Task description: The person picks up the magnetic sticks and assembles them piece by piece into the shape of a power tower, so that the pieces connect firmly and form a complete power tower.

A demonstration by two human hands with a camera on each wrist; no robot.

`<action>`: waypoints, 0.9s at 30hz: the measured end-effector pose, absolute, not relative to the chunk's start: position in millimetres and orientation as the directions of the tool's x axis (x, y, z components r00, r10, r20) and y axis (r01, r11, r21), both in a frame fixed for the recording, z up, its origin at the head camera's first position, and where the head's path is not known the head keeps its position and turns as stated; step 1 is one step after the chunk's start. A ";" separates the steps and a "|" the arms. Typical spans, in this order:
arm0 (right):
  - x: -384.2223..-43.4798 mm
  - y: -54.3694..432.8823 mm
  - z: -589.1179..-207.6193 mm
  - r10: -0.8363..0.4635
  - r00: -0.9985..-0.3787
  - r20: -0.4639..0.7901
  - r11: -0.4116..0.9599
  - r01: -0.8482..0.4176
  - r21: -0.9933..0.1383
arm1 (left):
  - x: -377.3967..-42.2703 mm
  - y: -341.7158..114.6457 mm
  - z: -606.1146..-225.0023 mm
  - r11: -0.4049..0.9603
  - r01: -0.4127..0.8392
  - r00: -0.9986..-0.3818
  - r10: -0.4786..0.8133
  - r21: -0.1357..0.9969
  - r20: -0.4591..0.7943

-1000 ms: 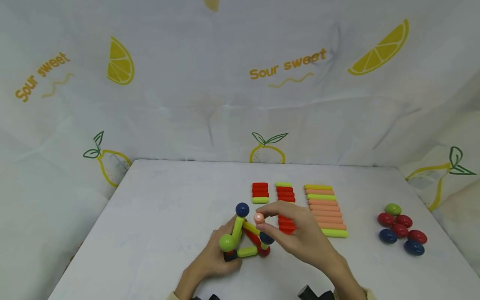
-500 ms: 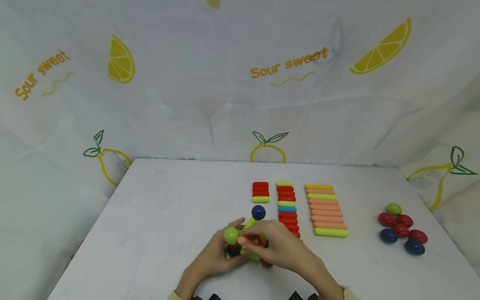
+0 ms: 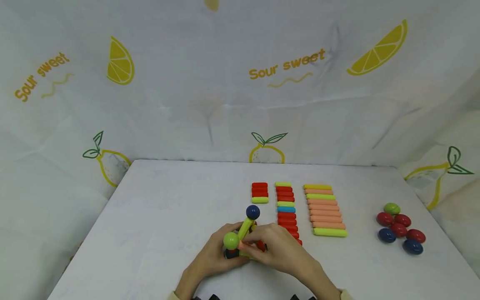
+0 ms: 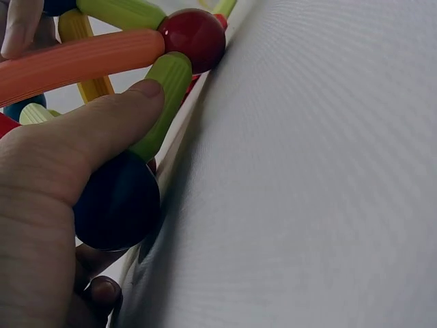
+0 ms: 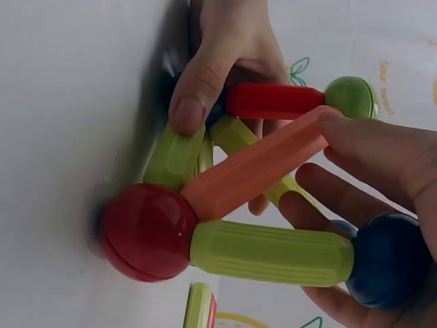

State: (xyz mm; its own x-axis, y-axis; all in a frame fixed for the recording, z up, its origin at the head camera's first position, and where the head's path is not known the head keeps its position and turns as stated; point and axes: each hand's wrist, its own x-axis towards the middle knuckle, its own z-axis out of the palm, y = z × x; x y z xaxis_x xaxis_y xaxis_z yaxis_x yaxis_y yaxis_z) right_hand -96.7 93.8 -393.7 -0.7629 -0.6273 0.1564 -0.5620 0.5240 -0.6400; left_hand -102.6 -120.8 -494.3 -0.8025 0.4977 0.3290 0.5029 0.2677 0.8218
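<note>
Left grip (image 3: 219,252) is clamped on a stick-and-ball frame (image 3: 245,229), its thumb on a lime stick (image 4: 166,113) beside a dark blue ball (image 4: 117,201). Next, the frame sits between both hands over the white worktop (image 3: 150,216); its green ball (image 3: 231,241) is just beside the upper end of an orange stick (image 5: 259,164), whose lower end meets a red ball (image 5: 149,232). Right grip (image 3: 281,250) pinches that upper end. Farther right lie a short column of red and lime sticks (image 3: 259,190), a longer mostly red column (image 3: 286,216), a mostly orange column (image 3: 324,207), then seven loose balls (image 3: 398,230)
</note>
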 end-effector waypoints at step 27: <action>-141.6 110.1 -397.7 -0.314 -0.866 0.389 0.558 -0.500 -0.662 | -104.6 -123.7 -501.5 0.338 0.415 -0.889 0.350 0.845 0.296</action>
